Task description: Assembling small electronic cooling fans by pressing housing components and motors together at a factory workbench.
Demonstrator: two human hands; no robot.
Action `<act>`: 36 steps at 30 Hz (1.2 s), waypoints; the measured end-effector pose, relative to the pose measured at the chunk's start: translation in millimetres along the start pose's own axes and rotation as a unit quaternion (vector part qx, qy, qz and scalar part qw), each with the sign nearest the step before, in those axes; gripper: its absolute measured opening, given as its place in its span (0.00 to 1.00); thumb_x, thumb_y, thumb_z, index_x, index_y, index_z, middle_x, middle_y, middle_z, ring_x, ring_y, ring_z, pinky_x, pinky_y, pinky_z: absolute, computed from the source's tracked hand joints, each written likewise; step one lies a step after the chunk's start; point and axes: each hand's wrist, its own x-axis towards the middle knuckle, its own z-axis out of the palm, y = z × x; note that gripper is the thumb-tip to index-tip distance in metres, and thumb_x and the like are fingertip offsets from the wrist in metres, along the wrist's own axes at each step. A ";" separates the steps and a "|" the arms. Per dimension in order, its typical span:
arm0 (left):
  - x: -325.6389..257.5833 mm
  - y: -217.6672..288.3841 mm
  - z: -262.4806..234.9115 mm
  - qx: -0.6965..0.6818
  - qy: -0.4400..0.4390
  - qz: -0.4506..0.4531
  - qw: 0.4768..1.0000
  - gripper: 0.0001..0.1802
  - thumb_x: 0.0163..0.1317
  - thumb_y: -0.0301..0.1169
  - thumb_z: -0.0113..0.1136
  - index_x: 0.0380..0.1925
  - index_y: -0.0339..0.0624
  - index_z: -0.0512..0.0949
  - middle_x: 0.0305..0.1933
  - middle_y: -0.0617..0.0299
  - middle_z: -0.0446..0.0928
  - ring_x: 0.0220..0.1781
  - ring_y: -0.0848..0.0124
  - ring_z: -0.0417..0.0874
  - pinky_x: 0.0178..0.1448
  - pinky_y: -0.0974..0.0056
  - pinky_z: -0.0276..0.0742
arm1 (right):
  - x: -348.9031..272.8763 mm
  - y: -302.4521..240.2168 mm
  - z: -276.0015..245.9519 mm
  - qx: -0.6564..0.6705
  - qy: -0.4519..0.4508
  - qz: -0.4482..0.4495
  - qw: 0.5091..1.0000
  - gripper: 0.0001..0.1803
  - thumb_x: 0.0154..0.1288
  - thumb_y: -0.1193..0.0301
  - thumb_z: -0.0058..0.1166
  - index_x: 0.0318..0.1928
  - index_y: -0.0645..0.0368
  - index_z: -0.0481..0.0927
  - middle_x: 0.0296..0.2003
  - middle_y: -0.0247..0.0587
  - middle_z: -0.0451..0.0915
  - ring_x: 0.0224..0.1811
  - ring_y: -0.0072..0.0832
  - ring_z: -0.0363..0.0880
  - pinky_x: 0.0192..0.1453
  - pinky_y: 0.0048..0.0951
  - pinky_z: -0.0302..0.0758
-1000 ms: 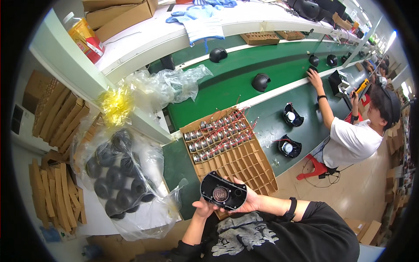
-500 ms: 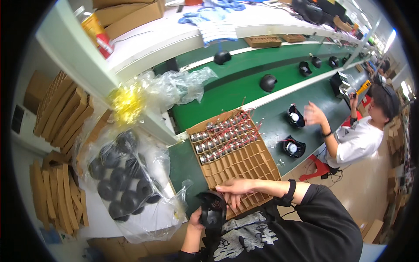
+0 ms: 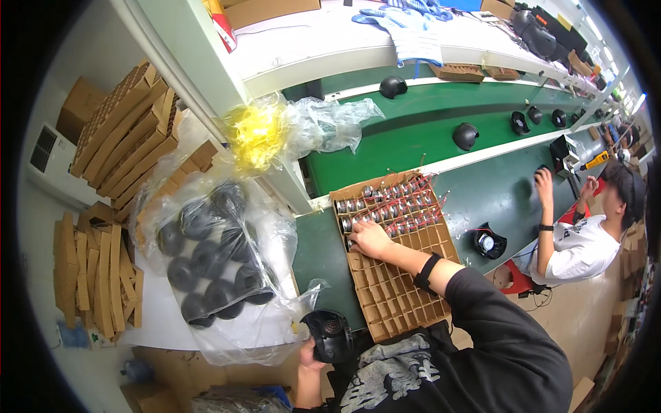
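Note:
A black rounded plastic shell [image 3: 328, 336] with a round patch of small holes inside is gripped at its lower left by my left hand [image 3: 309, 356], close to my body. My right hand [image 3: 370, 241] reaches over a divided cardboard tray [image 3: 392, 301], its fingers curled down onto the left end of a row of speakers. These small round silver speakers [image 3: 413, 202] with red wires fill the far rows, while the nearer compartments hold nothing. The fingertips of my right hand are partly hidden, closed around a speaker there.
A clear plastic bag [image 3: 275, 258] of black shells lies left of the tray. Beyond runs a green conveyor belt [image 3: 406, 148] carrying black shells. A co-worker [image 3: 582, 237] sits at the right near a shell with a speaker [image 3: 489, 242]. Cardboard dividers [image 3: 103, 275] are stacked far left.
My right hand has moved from the shell up to the speaker rows. My left hand still holds the shell. The co-worker's hand and one shell have moved away to the right. The view has shifted.

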 end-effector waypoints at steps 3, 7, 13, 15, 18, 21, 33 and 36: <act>0.9 -4.7 1.4 0.014 0.013 -0.013 1.000 0.44 0.54 0.47 0.63 0.65 0.35 0.57 0.64 0.43 0.65 0.67 0.45 0.64 0.67 0.43 0.62 | 6.2 7.4 5.9 0.073 -0.020 0.040 0.996 0.14 0.52 0.59 0.61 0.36 0.52 0.83 0.37 0.37 0.76 0.47 0.37 0.75 0.51 0.37 0.73; 3.3 -8.5 -5.4 0.012 0.019 -0.013 1.000 0.44 0.55 0.47 0.62 0.65 0.36 0.57 0.65 0.43 0.64 0.67 0.45 0.64 0.68 0.43 0.62 | 7.7 3.1 10.9 0.063 -0.039 0.047 0.996 0.15 0.49 0.59 0.64 0.36 0.53 0.82 0.39 0.39 0.76 0.48 0.37 0.76 0.50 0.38 0.74; 9.9 -3.8 3.3 0.023 0.010 -0.020 0.999 0.43 0.56 0.47 0.61 0.65 0.36 0.57 0.65 0.44 0.64 0.66 0.46 0.66 0.67 0.44 0.64 | 9.2 -5.4 9.6 -0.025 0.006 0.007 1.000 0.09 0.51 0.65 0.56 0.31 0.56 0.81 0.37 0.39 0.75 0.47 0.35 0.74 0.50 0.33 0.73; 13.6 -1.5 7.2 0.025 0.003 -0.022 0.999 0.42 0.56 0.47 0.61 0.65 0.36 0.57 0.65 0.44 0.64 0.66 0.47 0.66 0.67 0.44 0.64 | 3.2 1.0 4.2 -0.025 0.025 -0.044 0.998 0.08 0.52 0.67 0.54 0.31 0.56 0.80 0.36 0.38 0.74 0.46 0.34 0.74 0.49 0.33 0.73; 20.2 2.3 15.1 0.019 -0.016 -0.040 0.999 0.42 0.56 0.46 0.62 0.65 0.36 0.58 0.65 0.45 0.65 0.65 0.48 0.67 0.67 0.44 0.65 | -11.8 8.2 -19.4 -0.033 0.050 -0.120 0.991 0.09 0.53 0.67 0.54 0.32 0.57 0.78 0.34 0.38 0.72 0.43 0.33 0.74 0.46 0.34 0.72; 26.4 5.8 29.5 0.006 -0.021 -0.036 0.999 0.42 0.55 0.45 0.63 0.65 0.36 0.58 0.64 0.45 0.66 0.65 0.49 0.68 0.66 0.44 0.65 | -37.6 1.8 -67.6 0.065 0.149 -0.112 0.980 0.14 0.52 0.66 0.60 0.36 0.60 0.74 0.33 0.41 0.70 0.38 0.37 0.72 0.41 0.36 0.71; 40.6 12.9 62.1 -0.006 -0.026 -0.057 0.998 0.32 0.59 0.35 0.60 0.61 0.39 0.62 0.57 0.51 0.73 0.57 0.56 0.76 0.60 0.50 0.73 | -139.7 -4.0 -82.7 -0.117 -0.217 0.047 0.968 0.10 0.53 0.69 0.54 0.33 0.63 0.81 0.32 0.49 0.82 0.31 0.35 0.84 0.29 0.33 0.79; 48.0 9.1 65.0 0.001 -0.036 -0.062 0.997 0.34 0.58 0.35 0.61 0.63 0.39 0.60 0.58 0.51 0.71 0.58 0.56 0.75 0.61 0.50 0.72 | -130.0 -19.8 -18.1 -0.114 -0.213 0.048 0.969 0.09 0.53 0.70 0.52 0.29 0.60 0.83 0.28 0.45 0.82 0.28 0.33 0.82 0.27 0.33 0.77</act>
